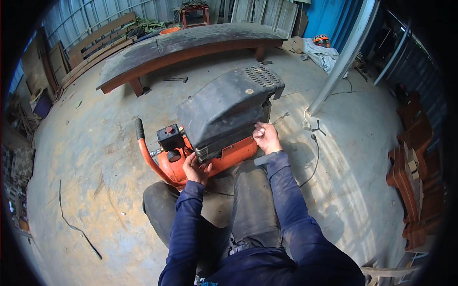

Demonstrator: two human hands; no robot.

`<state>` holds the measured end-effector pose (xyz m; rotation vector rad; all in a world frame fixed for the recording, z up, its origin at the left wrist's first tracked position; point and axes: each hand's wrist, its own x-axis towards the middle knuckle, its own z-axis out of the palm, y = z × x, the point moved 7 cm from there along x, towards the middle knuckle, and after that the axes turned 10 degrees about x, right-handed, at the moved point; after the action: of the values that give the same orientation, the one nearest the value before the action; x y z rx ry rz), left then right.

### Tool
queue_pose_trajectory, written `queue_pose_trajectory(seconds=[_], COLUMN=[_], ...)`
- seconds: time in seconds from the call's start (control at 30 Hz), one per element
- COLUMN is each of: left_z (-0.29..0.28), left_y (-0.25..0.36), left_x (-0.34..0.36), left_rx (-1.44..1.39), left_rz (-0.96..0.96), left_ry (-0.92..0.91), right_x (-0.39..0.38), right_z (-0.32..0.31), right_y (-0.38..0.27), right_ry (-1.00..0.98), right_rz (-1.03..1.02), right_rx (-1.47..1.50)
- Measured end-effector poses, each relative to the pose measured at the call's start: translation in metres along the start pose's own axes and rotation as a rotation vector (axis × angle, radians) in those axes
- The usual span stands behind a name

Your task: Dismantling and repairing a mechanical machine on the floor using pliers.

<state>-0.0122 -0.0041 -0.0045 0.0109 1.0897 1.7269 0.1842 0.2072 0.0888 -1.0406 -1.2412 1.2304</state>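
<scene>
An orange air compressor (236, 153) with a dark grey plastic cover (224, 107) sits on the concrete floor in front of my knees. Its black switch box with a red knob (169, 136) and an orange handle with a black grip (141, 148) are at its left end. My left hand (194, 168) rests against the compressor's near lower corner, under the cover's edge, fingers curled. My right hand (266, 137) grips the cover's lower right edge, fingers closed on it.
A long dark wooden bench (186, 45) stands behind the compressor. A hammer (175, 79) lies on the floor near it. A metal post (341, 62) rises at the right, with a cable and plug (312, 128) beside it. Reddish wooden pieces (410, 176) are stacked at far right. A thin wire (76, 226) lies at left.
</scene>
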Motion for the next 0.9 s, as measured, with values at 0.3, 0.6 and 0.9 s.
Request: queue_pose_trajectory(seconds=[0.3,0.6,0.9], left_z=[-0.002,-0.003,-0.009], left_y=[0.001,-0.002,-0.004], left_x=[0.002,0.004,0.007], left_rx=[-0.004,0.002,-0.007], left_rz=[0.003,0.003,-0.012], left_ry=[0.007,0.032,0.041], right_x=[-0.017,-0.008,0.004], right_z=[0.011,0.012,0.009], right_y=[-0.051,-0.033,0.034], right_ry=[-0.131,-0.095,-0.2], right_rz=[-0.707,-0.703,0.446], right_rx=[-0.659,-0.564,0.576])
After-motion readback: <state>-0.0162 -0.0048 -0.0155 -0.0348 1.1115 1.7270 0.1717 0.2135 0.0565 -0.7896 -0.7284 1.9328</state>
